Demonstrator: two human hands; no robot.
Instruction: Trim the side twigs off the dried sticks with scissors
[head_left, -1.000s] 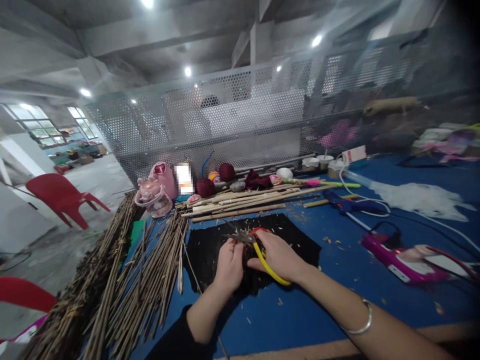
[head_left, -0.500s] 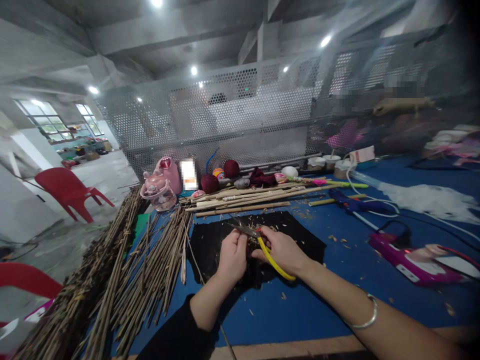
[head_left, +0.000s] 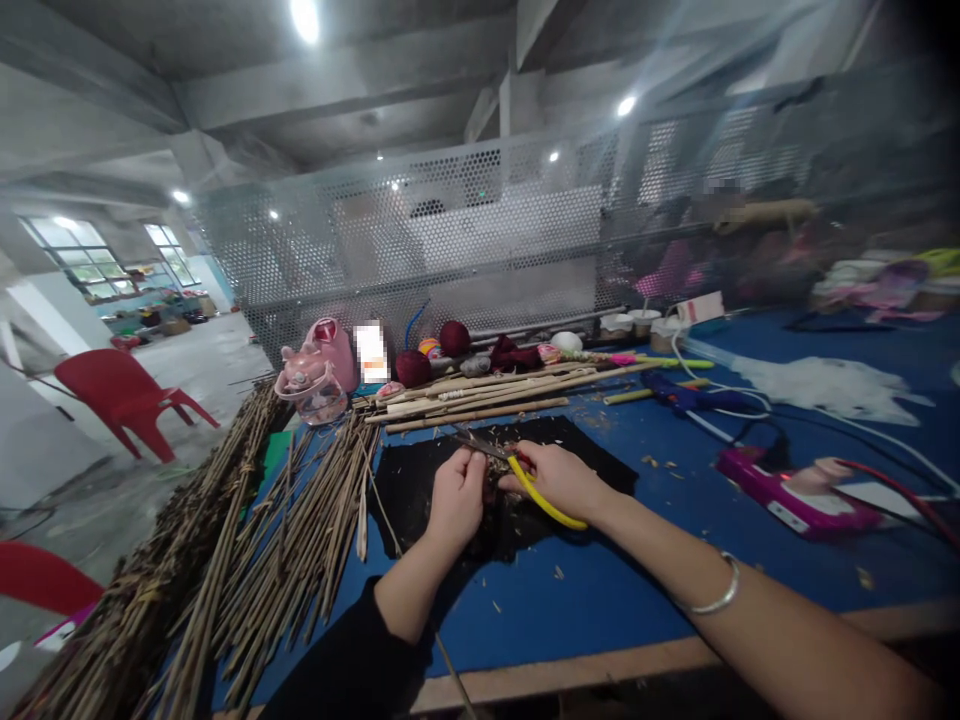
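My right hand (head_left: 561, 480) is closed around yellow-handled scissors (head_left: 534, 497). Their dark metal blades point up and left, past the fingertips of my left hand (head_left: 454, 500). My left hand is pinched shut beside the blades; whatever it may hold is hidden by the fingers. Both hands are over a black cloth (head_left: 585, 450) scattered with small plant shavings. One long thin stick (head_left: 452, 662) runs under my left forearm and past the table's front edge.
Bundles of thin dry sticks (head_left: 296, 545) cover the table's left side. Behind the cloth lie pale canes (head_left: 480, 408), dark red yarn balls (head_left: 454, 338) and a pink bucket (head_left: 319, 395). At right are a blue glue gun (head_left: 686, 397), cables and a purple power strip (head_left: 795, 497).
The camera view has turned slightly, so the surroundings sit a little further left. My hands keep nearly the same pose, the right one still around the scissors.
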